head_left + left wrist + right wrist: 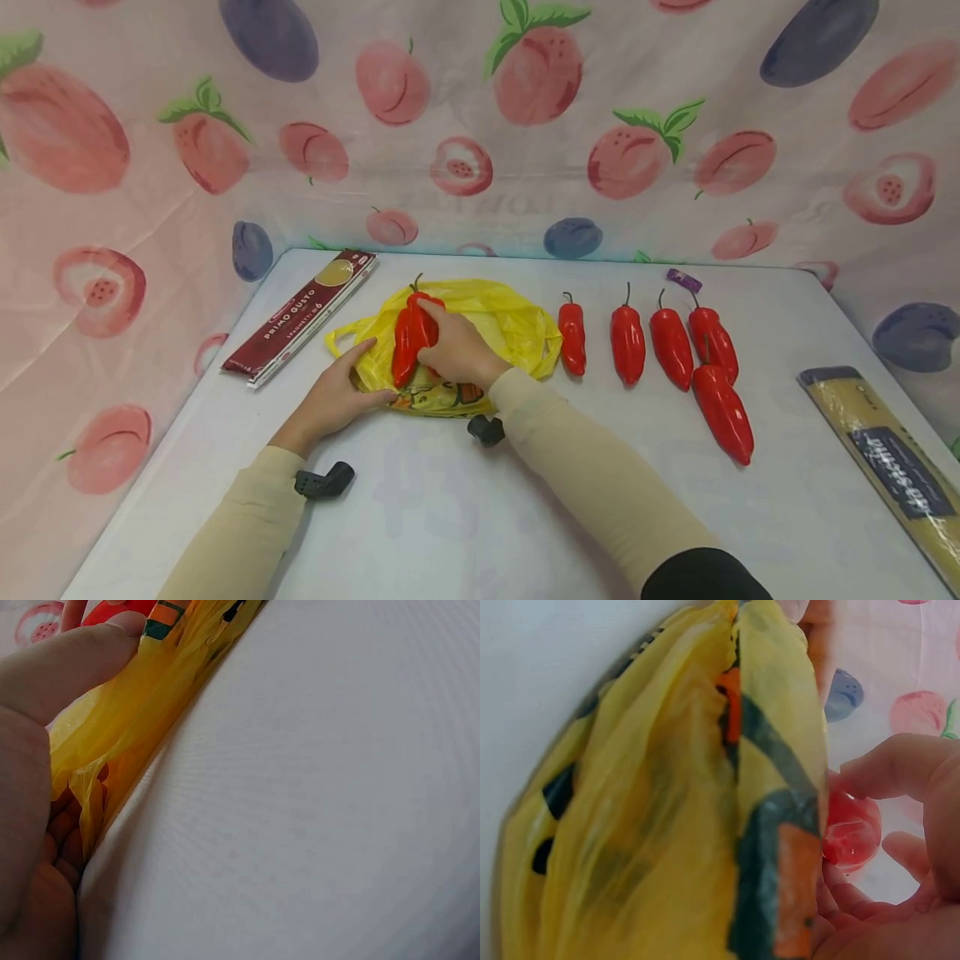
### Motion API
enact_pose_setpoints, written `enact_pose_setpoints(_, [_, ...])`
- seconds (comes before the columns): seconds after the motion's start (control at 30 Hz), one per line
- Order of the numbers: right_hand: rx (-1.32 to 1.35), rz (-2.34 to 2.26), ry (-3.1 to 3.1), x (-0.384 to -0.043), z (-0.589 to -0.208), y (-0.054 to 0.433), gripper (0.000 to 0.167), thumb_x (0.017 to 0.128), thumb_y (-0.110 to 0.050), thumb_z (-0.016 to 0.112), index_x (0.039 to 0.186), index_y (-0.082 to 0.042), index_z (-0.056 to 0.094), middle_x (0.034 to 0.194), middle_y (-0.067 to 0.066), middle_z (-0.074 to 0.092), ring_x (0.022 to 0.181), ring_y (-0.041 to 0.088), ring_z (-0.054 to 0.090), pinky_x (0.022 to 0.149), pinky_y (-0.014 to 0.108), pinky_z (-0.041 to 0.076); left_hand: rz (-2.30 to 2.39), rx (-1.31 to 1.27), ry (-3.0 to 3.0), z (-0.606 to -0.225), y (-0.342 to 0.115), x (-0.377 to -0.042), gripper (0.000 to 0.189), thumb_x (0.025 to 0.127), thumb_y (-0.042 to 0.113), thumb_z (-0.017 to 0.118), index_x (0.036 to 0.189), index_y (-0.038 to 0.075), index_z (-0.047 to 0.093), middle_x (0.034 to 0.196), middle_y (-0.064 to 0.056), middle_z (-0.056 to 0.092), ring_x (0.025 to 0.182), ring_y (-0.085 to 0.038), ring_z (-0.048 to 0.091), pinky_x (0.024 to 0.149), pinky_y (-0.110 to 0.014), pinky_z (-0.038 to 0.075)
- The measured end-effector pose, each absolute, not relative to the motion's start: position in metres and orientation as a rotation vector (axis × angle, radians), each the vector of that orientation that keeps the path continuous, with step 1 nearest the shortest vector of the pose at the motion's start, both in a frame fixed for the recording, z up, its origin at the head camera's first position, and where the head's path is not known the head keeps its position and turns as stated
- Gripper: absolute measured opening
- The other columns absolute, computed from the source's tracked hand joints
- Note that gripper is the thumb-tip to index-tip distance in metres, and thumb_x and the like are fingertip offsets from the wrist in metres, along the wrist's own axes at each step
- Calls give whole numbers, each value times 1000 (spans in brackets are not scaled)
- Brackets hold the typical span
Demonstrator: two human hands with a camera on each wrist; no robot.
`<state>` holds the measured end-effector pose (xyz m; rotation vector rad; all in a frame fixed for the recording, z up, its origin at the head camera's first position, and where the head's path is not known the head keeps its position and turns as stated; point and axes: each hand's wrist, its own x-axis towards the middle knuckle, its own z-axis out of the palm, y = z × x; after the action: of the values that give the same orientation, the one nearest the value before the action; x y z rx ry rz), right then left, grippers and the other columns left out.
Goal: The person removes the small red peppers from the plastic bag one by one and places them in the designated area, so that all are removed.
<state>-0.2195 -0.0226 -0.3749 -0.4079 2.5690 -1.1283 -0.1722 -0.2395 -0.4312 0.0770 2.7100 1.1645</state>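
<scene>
A yellow plastic bag [517, 321] lies crumpled on the table, its mouth toward the left hand. At that mouth the left hand [333, 400] holds the bag's edge, thumb on the near side; in the left wrist view its fingers [64, 832] curl behind the yellow film. My right hand [457, 346] reaches over the bag and grips a glossy red pepper [427, 318] with a dark stem. Another red pepper [405, 348] seems to lie against it. In the right wrist view, thumb and fingers surround the red pepper's end [853, 832], partly hidden by the bag.
Several red peppers [627, 346] lie right of the bag, two of them touching. Behind them is a small purple packet [684, 280]. A maroon spaghetti pack [300, 321] lies at the left, and a yellowish pasta pack [885, 450] at the right edge. A fruit-print cloth [510, 208] hangs behind.
</scene>
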Motion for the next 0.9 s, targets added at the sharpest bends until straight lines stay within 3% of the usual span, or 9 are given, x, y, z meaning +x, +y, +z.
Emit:
enact_pose_setpoints(0.23, [-374,-1202,2548,-219,-369,-16,81,92,-10,66,160,-27,26,141,8,50,109,24,52,78,31,59,1153,70,2713,-431,-239,-172,103,79,57,78,159,15,28,159,-17,32,144,-40,28,112,-67,23])
enact_pose_setpoints(0.53, [-327,-1359,2488,-219,-360,2,82,93,-7,65,160,-30,24,143,8,47,117,25,55,77,34,60,1161,61,2694,-431,-239,-172,104,79,57,78,159,16,27,159,-17,31,145,-40,26,112,-67,22])
enact_pose_setpoints(0.9, [-299,-1384,2530,-221,-349,30,81,92,-7,65,160,-30,25,134,8,49,109,24,57,74,32,60,1160,81,2707,-432,-239,-172,104,79,57,78,159,16,28,159,-17,31,145,-40,26,113,-66,22])
